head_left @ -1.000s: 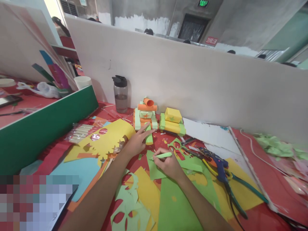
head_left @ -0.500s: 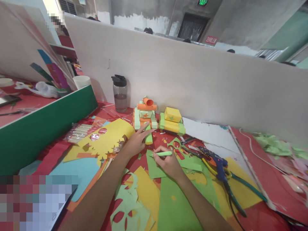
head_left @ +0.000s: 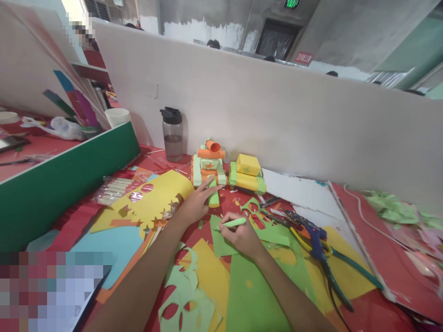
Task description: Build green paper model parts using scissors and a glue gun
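My right hand (head_left: 238,234) is closed around a light green pen (head_left: 234,223), its tip down on a small green sheet of paper (head_left: 221,244). My left hand (head_left: 199,203) has its fingers spread across a green and yellow paper roll (head_left: 214,197) and holds it from the left; the thumb is hard to make out. Just behind that roll stands an orange and pale green paper model (head_left: 209,165) with a star on its front. Beside it sits a yellow and green paper model (head_left: 248,173) with a box on top.
To the right lie a blue glue gun (head_left: 316,240) and dark-handled pliers (head_left: 337,288). A water bottle (head_left: 172,138) stands by the white partition (head_left: 277,110). Cut yellow paper (head_left: 162,189), blue paper (head_left: 110,249) and pale green scraps (head_left: 187,299) cover the red table. A green divider (head_left: 69,180) borders the left.
My right hand and the pen have shifted very slightly, and the pen's back end has moved a little left. The left hand and the roll stay in place.
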`<state>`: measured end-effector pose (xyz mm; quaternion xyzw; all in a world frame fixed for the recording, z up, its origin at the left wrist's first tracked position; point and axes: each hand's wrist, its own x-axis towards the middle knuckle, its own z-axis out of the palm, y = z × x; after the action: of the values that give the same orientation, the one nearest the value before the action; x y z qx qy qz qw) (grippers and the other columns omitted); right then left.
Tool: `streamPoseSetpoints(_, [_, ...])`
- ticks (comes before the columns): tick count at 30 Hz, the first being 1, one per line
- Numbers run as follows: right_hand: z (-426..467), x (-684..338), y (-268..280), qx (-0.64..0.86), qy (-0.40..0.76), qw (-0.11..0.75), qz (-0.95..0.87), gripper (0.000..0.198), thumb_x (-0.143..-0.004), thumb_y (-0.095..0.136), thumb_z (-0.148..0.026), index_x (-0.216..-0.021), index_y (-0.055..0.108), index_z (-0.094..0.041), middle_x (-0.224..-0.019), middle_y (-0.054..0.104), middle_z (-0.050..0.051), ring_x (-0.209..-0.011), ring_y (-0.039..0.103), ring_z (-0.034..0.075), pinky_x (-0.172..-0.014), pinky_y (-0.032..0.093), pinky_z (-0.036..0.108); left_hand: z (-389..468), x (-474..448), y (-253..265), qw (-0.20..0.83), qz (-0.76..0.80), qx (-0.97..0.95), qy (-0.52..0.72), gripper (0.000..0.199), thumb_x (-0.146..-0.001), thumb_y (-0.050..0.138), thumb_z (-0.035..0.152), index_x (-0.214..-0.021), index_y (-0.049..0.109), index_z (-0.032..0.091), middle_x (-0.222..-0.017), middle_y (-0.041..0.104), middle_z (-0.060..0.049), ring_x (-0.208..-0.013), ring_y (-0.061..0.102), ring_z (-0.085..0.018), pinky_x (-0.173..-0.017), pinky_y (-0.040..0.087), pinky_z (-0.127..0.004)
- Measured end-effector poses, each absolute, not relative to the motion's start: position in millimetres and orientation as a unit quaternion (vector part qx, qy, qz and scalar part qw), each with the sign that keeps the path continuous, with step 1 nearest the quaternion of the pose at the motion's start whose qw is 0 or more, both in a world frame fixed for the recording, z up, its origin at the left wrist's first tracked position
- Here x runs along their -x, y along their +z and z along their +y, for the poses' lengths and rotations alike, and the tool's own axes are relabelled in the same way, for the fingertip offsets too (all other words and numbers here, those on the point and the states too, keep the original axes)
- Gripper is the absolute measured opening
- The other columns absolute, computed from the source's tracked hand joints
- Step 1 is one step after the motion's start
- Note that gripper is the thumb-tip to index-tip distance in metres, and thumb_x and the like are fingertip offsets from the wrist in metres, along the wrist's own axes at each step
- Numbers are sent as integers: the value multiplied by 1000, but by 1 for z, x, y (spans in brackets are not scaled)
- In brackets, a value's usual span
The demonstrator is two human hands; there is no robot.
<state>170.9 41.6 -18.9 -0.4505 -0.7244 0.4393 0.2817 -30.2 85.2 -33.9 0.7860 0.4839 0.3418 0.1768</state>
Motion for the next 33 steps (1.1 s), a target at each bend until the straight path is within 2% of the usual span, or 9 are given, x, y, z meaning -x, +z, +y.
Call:
streamPoseSetpoints(7, [41,-171,-16,445,429,278,-735,16,-85,60,-25,-70,58,-20,-62,57,-2,-53,49,12,-51,37,23,85,30,-33,176,490,-785,335,88,-69,42,-12,-146,48,31,-164,25,-6,-138,47,-28,-100,54,-36])
streamPoseSetpoints(12, [40,-170,-14,440,427,283,-738,15,-84,60,-24,-70,59,-20,-63,59,-2,-56,50,13,-52,39,23,84,30,-31,179,488,-785,338,89,-68,43,-12,-146,48,30,-163,27,-7,-135,51,-27,-94,56,-32])
streamPoseSetpoints(19, [42,-171,-20,462,437,289,-715,15,-86,58,-28,-73,55,-22,-57,53,-5,-48,48,12,-48,37,23,83,30,-29,183,488,-784,336,88,-69,44,-11,-146,49,30,-163,27,-8,-134,52,-27,-90,58,-31])
streamPoseSetpoints(25, [43,-171,-22,487,443,304,-689,13,-87,56,-29,-76,53,-22,-58,55,-5,-45,56,12,-45,42,22,86,31,-33,171,479,-790,343,87,-69,43,-11,-146,49,30,-163,28,-7,-138,47,-27,-106,50,-38])
streamPoseSetpoints(33, [43,-171,-19,487,431,307,-695,17,-89,54,-28,-74,50,-22,-54,54,-7,-44,59,12,-48,43,22,86,31,-35,176,479,-789,341,86,-71,44,-11,-146,48,31,-163,26,-6,-135,50,-27,-107,49,-39])
